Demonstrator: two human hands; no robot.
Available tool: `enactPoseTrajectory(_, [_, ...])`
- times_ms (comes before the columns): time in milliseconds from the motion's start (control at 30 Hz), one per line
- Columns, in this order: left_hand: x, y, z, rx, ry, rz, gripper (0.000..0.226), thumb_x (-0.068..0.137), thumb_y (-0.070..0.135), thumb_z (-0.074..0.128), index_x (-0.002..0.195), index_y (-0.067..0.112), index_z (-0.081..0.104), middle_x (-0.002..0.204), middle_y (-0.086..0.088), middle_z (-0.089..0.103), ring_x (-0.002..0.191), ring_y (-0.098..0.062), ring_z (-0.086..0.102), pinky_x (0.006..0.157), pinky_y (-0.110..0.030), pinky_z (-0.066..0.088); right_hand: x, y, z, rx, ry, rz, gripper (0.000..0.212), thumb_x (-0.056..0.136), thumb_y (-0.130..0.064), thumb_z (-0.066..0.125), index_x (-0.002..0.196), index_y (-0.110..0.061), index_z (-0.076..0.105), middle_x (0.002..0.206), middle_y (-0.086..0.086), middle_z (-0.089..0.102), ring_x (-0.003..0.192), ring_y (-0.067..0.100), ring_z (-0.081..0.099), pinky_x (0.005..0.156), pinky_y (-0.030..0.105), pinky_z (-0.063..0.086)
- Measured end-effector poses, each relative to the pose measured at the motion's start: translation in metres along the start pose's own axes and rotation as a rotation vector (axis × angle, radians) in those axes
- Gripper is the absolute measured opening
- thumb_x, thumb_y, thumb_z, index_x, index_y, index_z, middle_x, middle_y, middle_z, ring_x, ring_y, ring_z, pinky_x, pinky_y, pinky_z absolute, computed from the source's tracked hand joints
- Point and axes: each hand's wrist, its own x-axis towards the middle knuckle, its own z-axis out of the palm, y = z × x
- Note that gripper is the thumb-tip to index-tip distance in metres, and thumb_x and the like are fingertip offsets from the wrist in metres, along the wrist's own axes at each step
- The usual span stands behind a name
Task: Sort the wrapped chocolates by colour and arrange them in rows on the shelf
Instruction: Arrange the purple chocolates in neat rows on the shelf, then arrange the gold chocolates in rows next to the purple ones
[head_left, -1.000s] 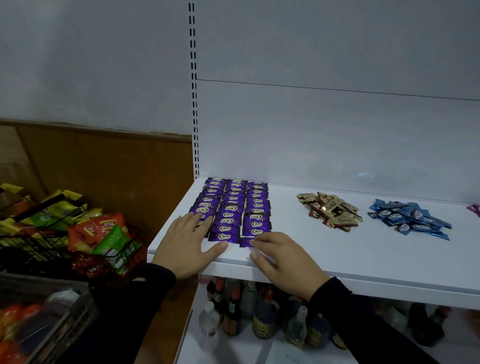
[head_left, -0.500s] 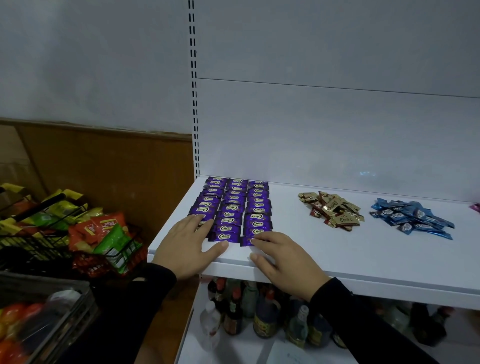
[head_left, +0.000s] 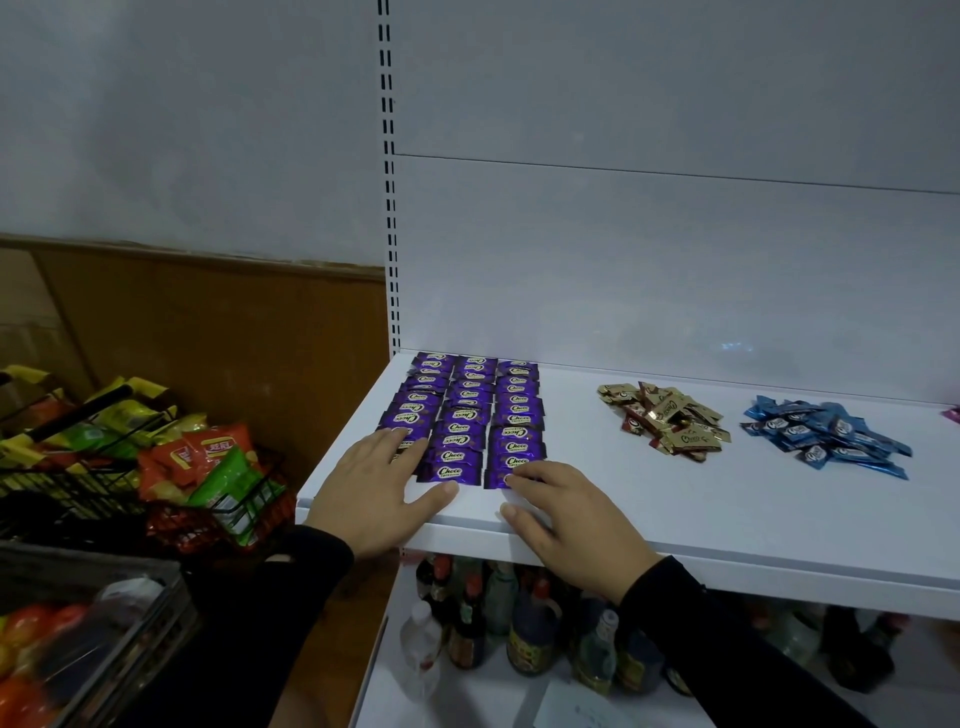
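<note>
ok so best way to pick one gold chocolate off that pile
Pinch a crimped wrapper end of a piece on top of the gold chocolates, coming from above at the front: they lie loose and overlapping, so flat sides are buried while ends stick out. The right hand is nearer.

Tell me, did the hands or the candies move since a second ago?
Almost nothing moved. The left hand and right hand still lie flat at the front of the purple rows, holding nothing. The gold pile and blue pile stay loose on the shelf. Only the camera shifted a little.
</note>
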Motion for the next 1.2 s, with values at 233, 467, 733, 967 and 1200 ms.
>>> enactPoseTrajectory(233, [-0.002,0.001,-0.003,-0.062,0.020,0.004,0.131,0.056,0.099,-0.014,0.155,0.025,0.031,0.161,0.001,0.028,0.148,-0.017,0.021,0.121,-0.036,0.018,-0.001,0.001,-0.001,0.027,0.035,0.013,0.054,0.098,-0.053,0.039,0.134,-0.018,0.058,0.139,-0.002,0.053,0.128,0.013,0.044,0.103,0.019,0.033])
enactPoseTrajectory(467, [0.001,0.024,-0.020,-0.150,0.065,0.067,0.108,0.073,0.091,0.005,0.152,0.025,0.036,0.158,0.003,0.034,0.145,-0.015,0.027,0.118,-0.032,0.023,-0.005,0.017,-0.013,0.038,0.135,0.040,0.081,0.089,-0.073,0.018,0.141,-0.022,0.052,0.149,-0.002,0.043,0.136,0.011,0.038,0.106,0.018,0.031])
enactPoseTrajectory(733, [0.042,0.106,-0.035,-0.222,0.052,0.285,0.066,0.097,0.059,0.045,0.153,0.023,0.036,0.157,0.005,0.036,0.142,-0.011,0.029,0.113,-0.025,0.023,-0.024,0.085,-0.060,-0.055,0.178,0.230,0.061,0.098,-0.059,0.036,0.143,-0.020,0.049,0.152,0.002,0.039,0.139,0.019,0.036,0.108,0.027,0.031])
enactPoseTrajectory(967, [0.125,0.198,-0.010,-0.245,-0.153,0.321,0.075,0.088,0.063,0.059,0.152,0.031,0.034,0.145,-0.001,0.045,0.138,-0.023,0.036,0.109,-0.035,0.032,-0.008,0.172,-0.085,0.009,0.119,0.381,0.054,0.099,-0.042,0.049,0.146,-0.015,0.042,0.149,0.005,0.040,0.134,0.019,0.040,0.107,0.027,0.032])
enactPoseTrajectory(1200, [0.187,0.239,0.021,-0.238,-0.320,0.141,0.095,0.082,0.076,0.054,0.158,0.032,0.018,0.163,-0.010,0.018,0.149,-0.030,0.018,0.117,-0.042,0.021,0.023,0.221,-0.092,0.073,-0.009,0.385,0.052,0.104,-0.040,0.038,0.149,-0.014,0.037,0.151,0.006,0.038,0.139,0.019,0.035,0.110,0.025,0.025])
